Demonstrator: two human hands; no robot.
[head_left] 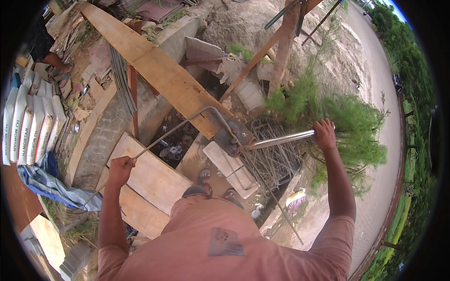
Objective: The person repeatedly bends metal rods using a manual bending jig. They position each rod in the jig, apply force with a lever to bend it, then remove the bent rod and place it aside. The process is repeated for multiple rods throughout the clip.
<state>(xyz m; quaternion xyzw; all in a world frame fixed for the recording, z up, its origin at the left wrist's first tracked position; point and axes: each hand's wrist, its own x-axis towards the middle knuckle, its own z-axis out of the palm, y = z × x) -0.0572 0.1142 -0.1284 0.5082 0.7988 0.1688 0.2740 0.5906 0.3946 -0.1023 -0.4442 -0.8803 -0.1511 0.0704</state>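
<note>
My left hand (123, 169) is closed round a thin steel rod (173, 132) on the left. The rod runs up to a bend above a dark metal bending plate (239, 136), then turns down to it. Another straight length of rod slants from the plate toward the lower right. The plate sits on the near end of a long wooden plank (173, 77). On the right, my right hand (324, 134) grips the outer end of a shiny metal pipe (286, 138). The pipe's other end reaches the plate's right side.
Bent steel rods (274, 157) lie heaped beyond the plate, next to a green shrub (342, 126). Wooden boards (152, 164) lie near my feet, beside a dark pit. White bags (35, 122) are stacked at left above a blue-grey tarp (61, 185). Another person's leg (55, 61) shows far left.
</note>
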